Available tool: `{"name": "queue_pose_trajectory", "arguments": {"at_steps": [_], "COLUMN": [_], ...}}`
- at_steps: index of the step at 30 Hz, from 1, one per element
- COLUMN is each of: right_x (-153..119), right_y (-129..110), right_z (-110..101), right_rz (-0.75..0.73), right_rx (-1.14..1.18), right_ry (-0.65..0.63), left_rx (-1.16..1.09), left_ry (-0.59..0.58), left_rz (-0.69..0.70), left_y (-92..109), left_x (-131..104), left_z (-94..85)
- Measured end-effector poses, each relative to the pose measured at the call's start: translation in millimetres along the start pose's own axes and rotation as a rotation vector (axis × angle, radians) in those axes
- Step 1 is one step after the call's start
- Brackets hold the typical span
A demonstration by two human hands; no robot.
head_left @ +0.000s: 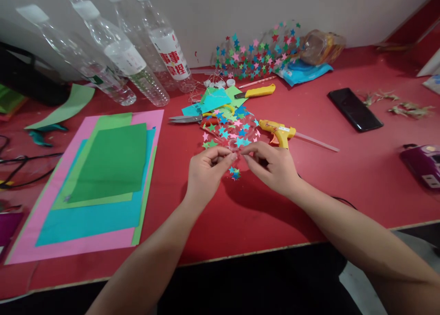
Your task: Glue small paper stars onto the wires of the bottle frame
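Observation:
My left hand [205, 170] is closed in a pinch at the table's middle, thumb against forefinger. Opposite it, fingertips almost meeting, my right hand [273, 167] is also pinched. Whatever they hold is too small to make out. Just beyond the fingertips lies a clear plastic piece [225, 132] covered with coloured paper stars. A few loose stars [234, 172] lie on the table below the fingers. A yellow glue gun [283, 130] with a clear glue stick rests by my right hand. Scissors [187, 118] lie behind my left hand, partly under paper and the plastic piece.
Stacked coloured paper [113, 161] lies on the left, with several plastic bottles [127, 60] behind. A yellow cutter [259, 91] sits at the back, near a star-covered clear piece [256, 53] and a blue packet [304, 72]. A phone [355, 108] and a purple device [422, 165] are right.

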State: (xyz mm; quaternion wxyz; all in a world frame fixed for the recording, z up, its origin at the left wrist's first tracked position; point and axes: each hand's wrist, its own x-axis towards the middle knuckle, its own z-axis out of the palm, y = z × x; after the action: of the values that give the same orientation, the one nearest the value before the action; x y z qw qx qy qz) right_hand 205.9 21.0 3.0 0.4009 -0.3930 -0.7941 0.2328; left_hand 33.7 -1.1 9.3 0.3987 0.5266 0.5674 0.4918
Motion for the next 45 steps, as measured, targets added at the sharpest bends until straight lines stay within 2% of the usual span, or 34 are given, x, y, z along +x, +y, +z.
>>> {"name": "queue_pose_trajectory", "arguments": {"at_steps": [9,18,25,31,34,36,40,45], "right_x": [0,1,2,3,3,4,5,5], "right_y": [-1,-2,1,1,-1,-2,-4,-2], "right_z": [0,2,4,5,4,3,2,1], "right_rz": [0.002,0.049,0.069,0.122,0.183,0.22,0.258,0.153], "right_rx": [-0.034,-0.05,-0.043,-0.047,0.027,0.088,0.131,0.052], "right_ry": [-0.016,-0.049,-0.067,-0.129,-0.165,-0.179,-0.157,-0.079], "left_rx": [0.046,0.183,0.212,0.183,0.192,0.261,0.465,0.596], "left_ry": [-0.016,-0.067,-0.1,-0.155,-0.152,-0.132,-0.039,0.037], "left_rz": [0.027,0.165,0.161,0.047,0.038,0.093,0.304,0.493], "left_y": [0,-1,-2,-3,-2,0,0,-1], "left_x": [2,-5,-5,0,-1,-2,-7,-9], "left_z": [-1.0,0.5,0.1,-2.6,-3.0,-3.1,-3.4,-4.4]}}
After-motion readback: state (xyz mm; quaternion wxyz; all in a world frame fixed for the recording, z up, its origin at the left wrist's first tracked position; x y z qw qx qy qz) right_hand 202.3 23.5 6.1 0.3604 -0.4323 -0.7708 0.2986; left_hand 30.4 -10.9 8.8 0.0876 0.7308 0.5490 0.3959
